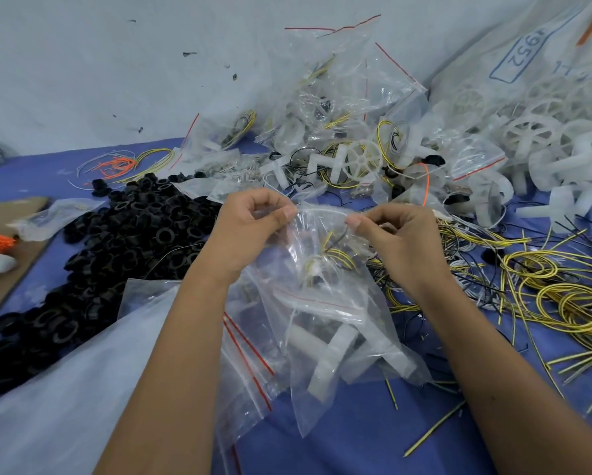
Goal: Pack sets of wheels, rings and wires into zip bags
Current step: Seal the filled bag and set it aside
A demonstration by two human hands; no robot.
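Observation:
My left hand (250, 228) and my right hand (397, 241) each pinch one end of the top edge of a clear zip bag (322, 248), held up above the blue table (356, 440). Coiled yellow and black wires and a small dark part show through the bag. Black rings (126, 241) lie heaped to the left. White wheels (545, 138) pile up at the right. Loose yellow wires (562, 296) spread beside my right hand.
Filled zip bags (339, 108) are stacked against the wall behind my hands. More bags (322, 347), one holding a white part, lie under my wrists. A large clear sack (65, 389) covers the lower left. Cardboard (6, 269) sits at the left edge.

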